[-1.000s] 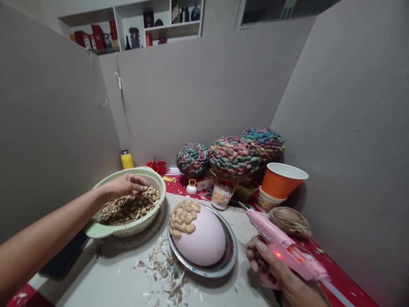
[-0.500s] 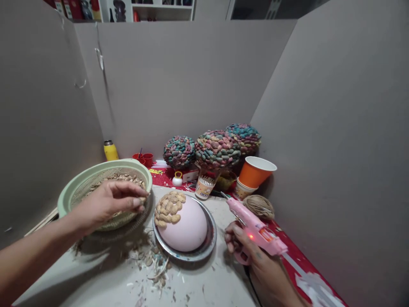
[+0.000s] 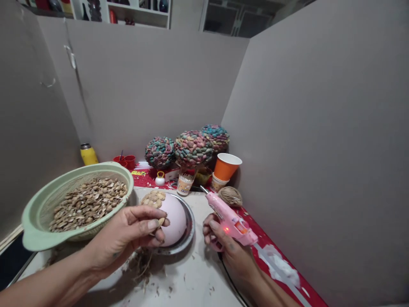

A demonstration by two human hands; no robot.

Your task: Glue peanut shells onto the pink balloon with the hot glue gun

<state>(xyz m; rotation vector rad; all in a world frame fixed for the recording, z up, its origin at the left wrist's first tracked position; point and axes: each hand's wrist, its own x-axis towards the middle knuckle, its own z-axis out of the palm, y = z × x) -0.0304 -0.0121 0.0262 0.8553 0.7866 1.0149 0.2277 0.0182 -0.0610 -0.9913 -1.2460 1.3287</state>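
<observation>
Between the thumb and fingers of my left hand (image 3: 137,228) is a peanut shell (image 3: 161,221), held in front of a pale pink dome (image 3: 176,217). Several peanut shells (image 3: 153,198) cover the dome's upper left part; my left hand hides some of its near left side. The dome rests in a round metal dish (image 3: 191,232). To the right, my right hand (image 3: 220,236) is closed round the handle of a pink glue gun (image 3: 228,215). Its red light glows, and its nozzle points up and left, apart from the dome.
A green strainer (image 3: 33,232) full of peanut shells stands at the left. Behind the dish are colourful shell-covered balls (image 3: 193,148), a patterned paper cup (image 3: 185,182), an orange cup (image 3: 226,167) and a twine roll (image 3: 230,196). A yellow bottle (image 3: 88,155) stands back left; grey panels surround the table.
My left hand has moved from over the strainer to the front of the dome with a peanut shell. The view has turned right. My right hand still holds the glue gun.
</observation>
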